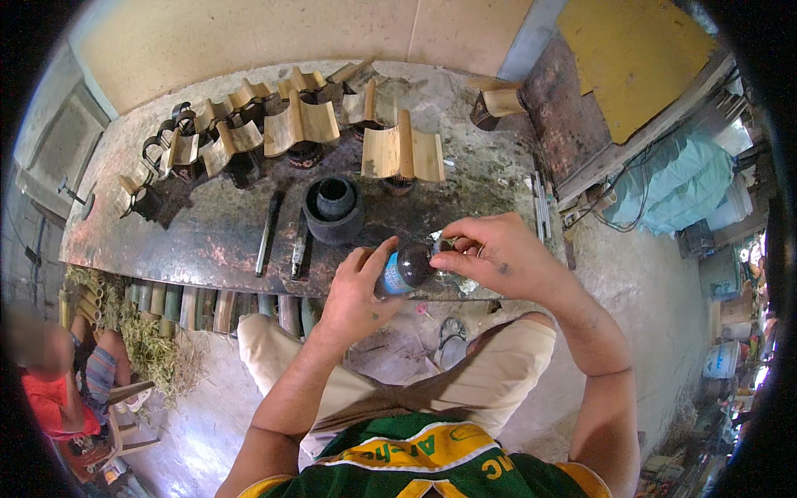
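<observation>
A dark, rounded bottle (414,262) with a blue label is at the front edge of the worktable (199,266). Its top end points to the right. My left hand (355,292) is wrapped round the labelled side. At the bottle's top, my right hand (500,256) pinches with thumb and fingers, seemingly on the cap, which the fingers largely hide. Just left of the bottle stands a dark round pot (334,231) with a smaller ring-like rim inside. Two slim tools, a long flat one (267,234) and a brush-like one (300,253), lie beside it.
Several curved bamboo pieces (300,129) rest on dark cup-shaped bases across the table's back. Bamboo lengths (191,309) stand below the front edge. Thin rods (541,207) lie at the right edge, near a pale green plastic sheet (685,187). Another person (58,398) sits at far left.
</observation>
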`<action>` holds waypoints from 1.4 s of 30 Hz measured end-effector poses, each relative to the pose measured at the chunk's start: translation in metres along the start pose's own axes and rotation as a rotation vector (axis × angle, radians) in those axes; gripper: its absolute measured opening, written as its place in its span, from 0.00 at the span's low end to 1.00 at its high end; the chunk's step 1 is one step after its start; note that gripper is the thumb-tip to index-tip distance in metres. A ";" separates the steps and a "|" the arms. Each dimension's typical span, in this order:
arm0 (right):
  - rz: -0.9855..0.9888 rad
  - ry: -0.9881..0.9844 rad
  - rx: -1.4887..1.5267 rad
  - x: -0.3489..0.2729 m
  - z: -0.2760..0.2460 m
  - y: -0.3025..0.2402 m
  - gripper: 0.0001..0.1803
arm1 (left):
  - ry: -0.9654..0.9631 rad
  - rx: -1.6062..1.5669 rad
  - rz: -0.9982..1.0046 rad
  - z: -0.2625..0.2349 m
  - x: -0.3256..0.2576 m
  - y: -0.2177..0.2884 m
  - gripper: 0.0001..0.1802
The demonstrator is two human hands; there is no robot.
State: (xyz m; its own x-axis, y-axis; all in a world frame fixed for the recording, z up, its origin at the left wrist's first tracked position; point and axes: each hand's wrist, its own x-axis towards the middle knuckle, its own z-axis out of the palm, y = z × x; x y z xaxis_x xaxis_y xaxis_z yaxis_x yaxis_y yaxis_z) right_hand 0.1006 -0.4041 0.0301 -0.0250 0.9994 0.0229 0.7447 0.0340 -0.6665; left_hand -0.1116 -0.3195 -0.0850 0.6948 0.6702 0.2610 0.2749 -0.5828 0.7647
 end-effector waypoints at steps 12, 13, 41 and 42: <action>-0.125 -0.080 -0.117 0.003 -0.006 -0.005 0.18 | -0.020 -0.016 0.044 -0.001 0.000 -0.002 0.49; -0.008 -0.090 -0.085 0.003 -0.005 -0.008 0.18 | 0.011 -0.001 0.055 0.000 0.000 -0.002 0.48; -0.019 0.009 -0.218 0.021 0.009 -0.009 0.18 | 0.139 0.080 0.015 -0.013 0.005 0.001 0.46; -0.042 -0.015 -0.247 0.023 0.006 -0.009 0.18 | 0.128 0.053 0.018 -0.014 0.005 0.000 0.45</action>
State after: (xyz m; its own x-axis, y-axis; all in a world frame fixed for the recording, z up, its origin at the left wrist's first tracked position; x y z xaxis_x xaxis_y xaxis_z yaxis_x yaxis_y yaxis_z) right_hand 0.0892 -0.3812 0.0318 -0.0680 0.9971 0.0343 0.8830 0.0762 -0.4632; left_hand -0.1174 -0.3104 -0.0756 0.6102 0.7108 0.3499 0.3005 -0.6163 0.7279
